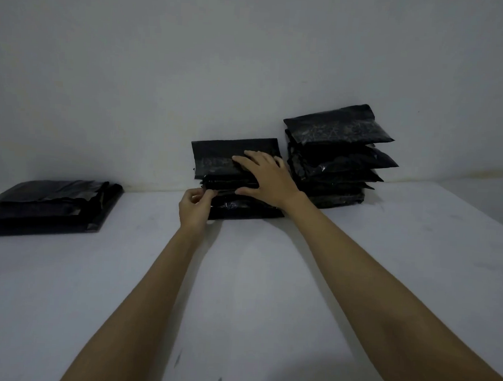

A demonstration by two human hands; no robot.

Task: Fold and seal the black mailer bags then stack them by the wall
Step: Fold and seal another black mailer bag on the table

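A black mailer bag (217, 158) lies on top of a short stack of black bags (243, 212) against the wall, its far flap standing up along the wall. My right hand (264, 175) rests flat on this top bag with fingers spread, thumb at its near edge. My left hand (195, 206) pinches the near left edge of a bag in that stack between thumb and fingers. A taller stack of sealed black bags (338, 154) stands just to the right by the wall.
A low pile of flat black mailer bags (49, 207) lies at the left of the white table (268, 279). The pale wall (252, 58) runs along the table's far edge. The table's right edge (478, 210) slants away at the far right.
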